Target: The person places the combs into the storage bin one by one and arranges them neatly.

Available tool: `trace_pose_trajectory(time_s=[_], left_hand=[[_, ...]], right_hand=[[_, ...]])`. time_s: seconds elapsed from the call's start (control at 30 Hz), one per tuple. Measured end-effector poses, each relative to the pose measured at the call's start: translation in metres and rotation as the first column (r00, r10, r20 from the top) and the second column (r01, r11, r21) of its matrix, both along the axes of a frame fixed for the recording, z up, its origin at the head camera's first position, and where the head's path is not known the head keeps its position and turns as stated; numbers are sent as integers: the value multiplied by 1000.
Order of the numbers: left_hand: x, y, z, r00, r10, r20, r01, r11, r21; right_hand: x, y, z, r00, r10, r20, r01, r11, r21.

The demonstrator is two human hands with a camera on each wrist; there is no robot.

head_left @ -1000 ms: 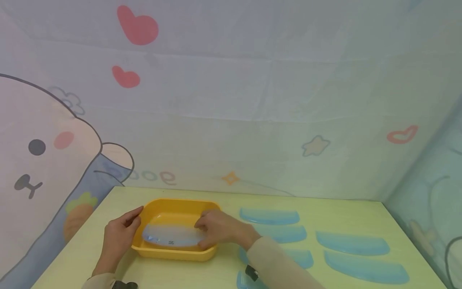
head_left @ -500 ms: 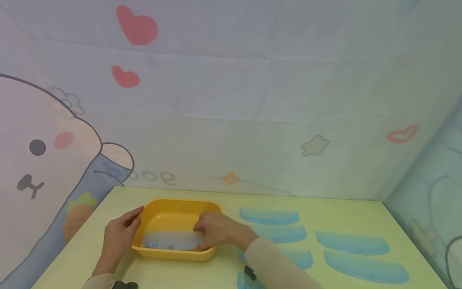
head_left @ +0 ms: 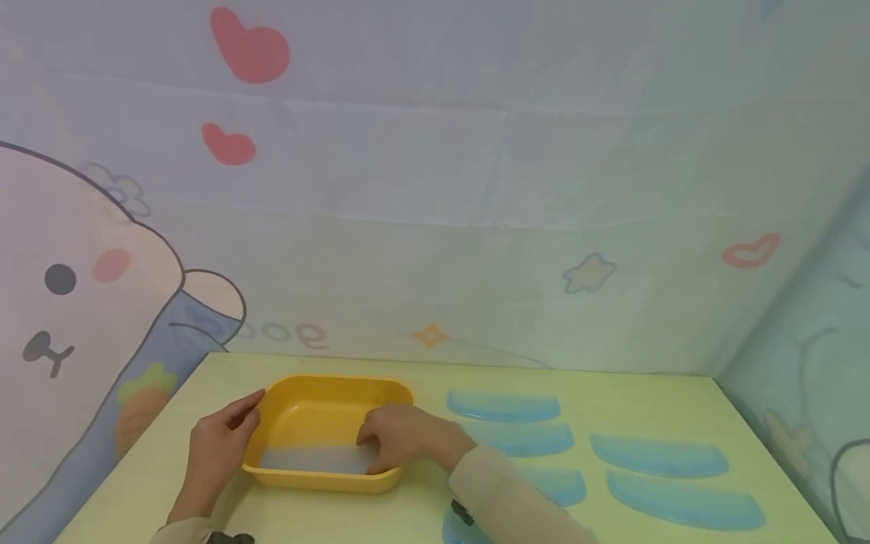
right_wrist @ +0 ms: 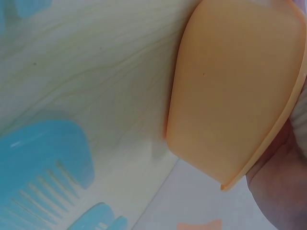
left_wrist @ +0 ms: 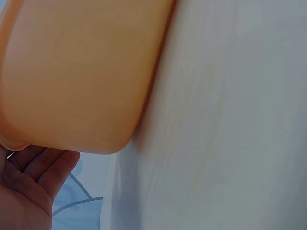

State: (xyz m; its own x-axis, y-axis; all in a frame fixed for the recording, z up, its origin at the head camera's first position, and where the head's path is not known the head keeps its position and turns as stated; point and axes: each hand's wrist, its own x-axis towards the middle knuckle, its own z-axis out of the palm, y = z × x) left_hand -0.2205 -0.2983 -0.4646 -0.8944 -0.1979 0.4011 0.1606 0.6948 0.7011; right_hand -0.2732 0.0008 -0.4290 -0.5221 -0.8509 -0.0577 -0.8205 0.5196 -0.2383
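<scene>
A yellow plastic basin (head_left: 326,482) stands on the left of the table. My left hand (head_left: 216,452) holds its left rim; in the left wrist view the fingers (left_wrist: 60,170) lie under the rim, and the thumb is hidden. Inside the basin, along the near wall, is a pale translucent comb (head_left: 313,459). The right hand (head_left: 402,437) reaches over the right rim and grips the comb's right end between thumb and fingers. Its lower edge is hidden behind the near wall. In the right wrist view the basin covers most of that hand.
Several blue combs lie to the right: a column including a back comb (head_left: 503,406), partly under the right forearm, and a pair farther right, among them a front comb (head_left: 686,500). A printed cloth (head_left: 435,189) hangs behind the table (head_left: 652,400).
The comb has sunk and tipped toward the basin's near wall, so its bright printed edge no longer shows. The right hand lowers slightly with it; the left hand keeps its place on the rim.
</scene>
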Motion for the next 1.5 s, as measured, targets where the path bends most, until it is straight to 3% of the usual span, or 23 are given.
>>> trace_pose_trajectory(time_s=[0.27,1.1,1.3,1.5], left_hand=[[1,-1,-1,1000,6,9,-6,999,34],[-2,-2,-4,1000,-3,10,3,1000,31],[-3,-2,-5,1000,-1,15,0,1000,25],[-2,-2,-5,1000,-2,-12,2,1000,19]], right_hand=[[2,-2,2,1000,14,16,-14,1000,26],[5,-6,4,998,-44,41,39,994,100],[2,-3,2,999,-2,43,0,999,42],[-2,6,1,991,-8,133,24,992,-124]])
